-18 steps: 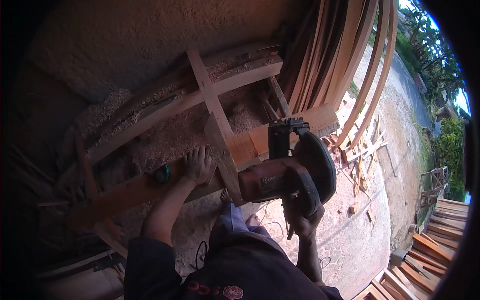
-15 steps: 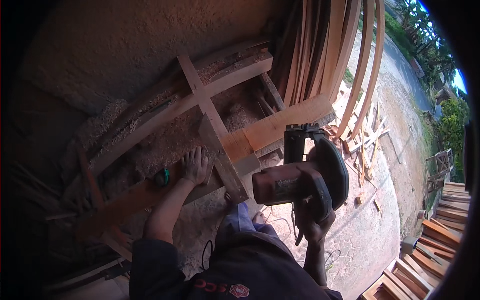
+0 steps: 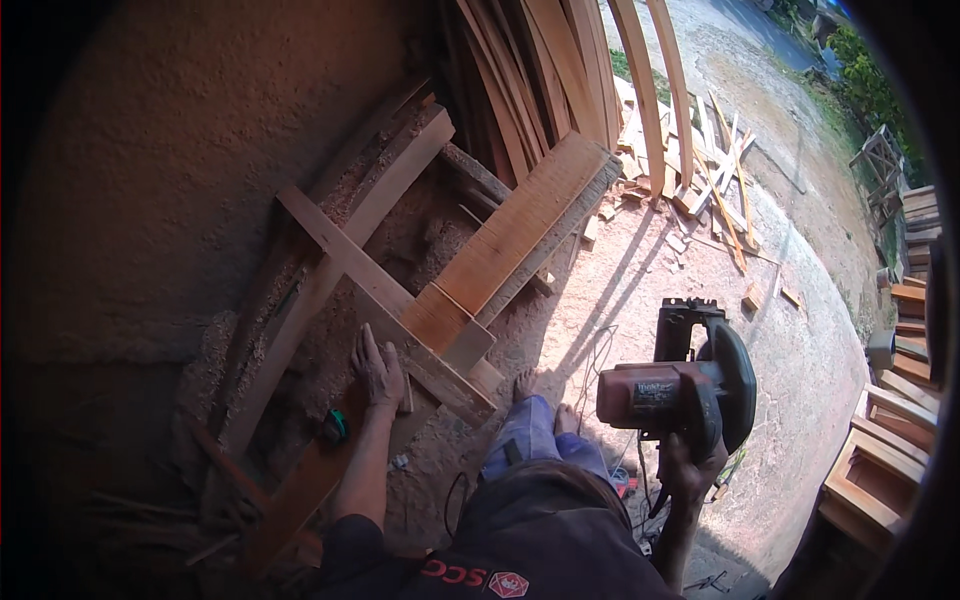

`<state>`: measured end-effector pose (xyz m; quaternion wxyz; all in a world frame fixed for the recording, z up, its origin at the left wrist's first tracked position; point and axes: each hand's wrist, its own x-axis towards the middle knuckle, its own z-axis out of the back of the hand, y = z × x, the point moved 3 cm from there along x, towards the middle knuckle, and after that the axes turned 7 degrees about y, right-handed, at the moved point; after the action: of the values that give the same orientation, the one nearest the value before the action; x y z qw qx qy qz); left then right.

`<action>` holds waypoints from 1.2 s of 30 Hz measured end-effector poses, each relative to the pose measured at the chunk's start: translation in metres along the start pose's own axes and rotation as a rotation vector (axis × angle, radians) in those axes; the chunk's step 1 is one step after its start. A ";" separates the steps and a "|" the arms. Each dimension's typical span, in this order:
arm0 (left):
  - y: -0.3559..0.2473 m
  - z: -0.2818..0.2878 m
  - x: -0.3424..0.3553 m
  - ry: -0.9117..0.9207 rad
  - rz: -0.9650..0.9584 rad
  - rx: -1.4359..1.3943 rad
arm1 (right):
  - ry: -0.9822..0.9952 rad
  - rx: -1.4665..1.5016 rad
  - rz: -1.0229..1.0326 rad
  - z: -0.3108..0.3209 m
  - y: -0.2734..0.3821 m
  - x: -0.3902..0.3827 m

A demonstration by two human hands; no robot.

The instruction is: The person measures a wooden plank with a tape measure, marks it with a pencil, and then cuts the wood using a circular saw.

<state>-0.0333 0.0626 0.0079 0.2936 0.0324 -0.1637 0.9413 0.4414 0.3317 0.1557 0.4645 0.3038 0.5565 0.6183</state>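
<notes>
The person's left hand (image 3: 378,368) lay flat, fingers spread, on a long reddish-brown wooden plank (image 3: 470,290). It pressed down on the near end of the plank and pinched nothing. The plank's long side ran from low on the left, by the hand, up to the right, and its far end pointed at a stack of bent wooden strips (image 3: 540,90) that leaned on the rough brown wall (image 3: 170,170). A thin wooden crossbar (image 3: 385,305) lay across the plank just past the fingers.

The right hand (image 3: 690,470) was wrapped tight around the handle of an orange and black round power saw (image 3: 680,385). The saw was up in the air on the right (well apart from the plank), over the pale dirt ground (image 3: 800,370). Its orange motor body pointed left, toward the plank, and its black blade cover sat on the right side. A thin cord (image 3: 600,360) lay looped on the ground near the person's 2 bare feet (image 3: 545,400).

Small wood scraps (image 3: 720,190) lay scattered farther up on the ground. Sawdust (image 3: 330,350) covered the plank's supports.
</notes>
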 end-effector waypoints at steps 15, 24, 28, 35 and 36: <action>-0.150 -0.095 0.201 0.876 -0.140 -0.133 | -0.217 -0.032 -0.044 -0.008 0.016 -0.015; -0.158 -0.103 0.232 0.713 -0.188 -0.418 | -0.198 0.000 -0.066 -0.011 0.025 -0.006; -0.233 -0.074 0.249 0.842 -0.197 -0.303 | -0.177 -0.087 -0.066 -0.002 0.022 -0.008; -0.306 -0.136 0.135 1.542 0.277 -1.045 | -0.263 -0.027 -0.086 0.009 0.030 -0.024; -0.319 -0.139 0.108 1.624 0.371 -1.066 | -0.280 -0.012 -0.108 0.011 0.039 -0.023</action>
<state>0.0622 0.4134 -0.0145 0.1409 -0.7856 -0.3176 0.5120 0.4511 0.3168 0.1991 0.5721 0.3539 0.4980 0.5472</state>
